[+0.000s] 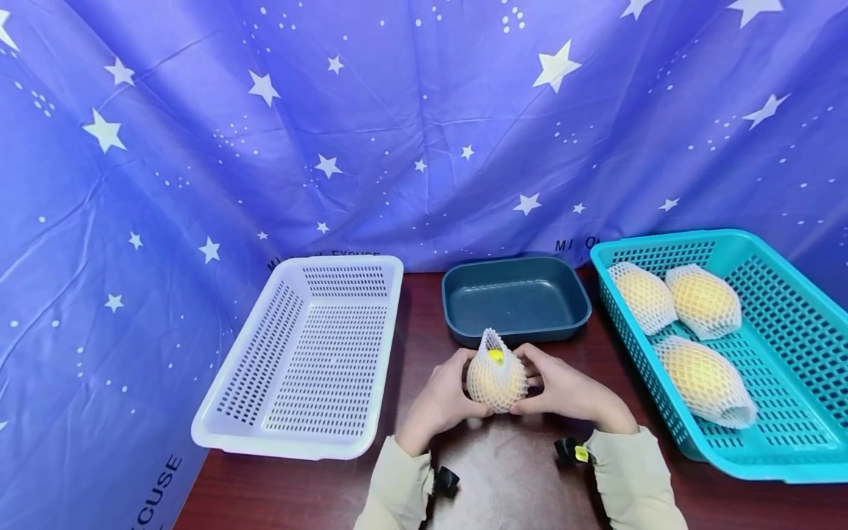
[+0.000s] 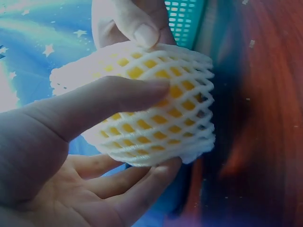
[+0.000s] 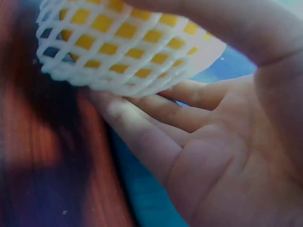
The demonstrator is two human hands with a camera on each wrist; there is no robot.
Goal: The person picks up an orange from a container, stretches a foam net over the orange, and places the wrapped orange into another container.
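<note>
A yellow fruit in a white foam net (image 1: 498, 383) is held up in front of the dark blue basin, its net gathered to a peak at the top with a bit of yellow showing through. My left hand (image 1: 442, 396) grips its left side, and my right hand (image 1: 568, 390) grips the right. In the left wrist view the left thumb (image 2: 137, 92) lies across the netting (image 2: 151, 125), with the fingers beneath. Seen from the right wrist, the right fingers (image 3: 142, 130) curve under the net (image 3: 120, 47); the thumb tip is partly cut off.
To the left stands a white slotted basket (image 1: 380, 353) with nothing in it. Behind the hands is the dark blue basin (image 1: 517, 302). A teal basket (image 1: 689, 442) on the right holds three netted yellow fruits (image 1: 705, 379). A starry blue curtain (image 1: 424, 125) hangs behind the dark red table (image 1: 411, 331).
</note>
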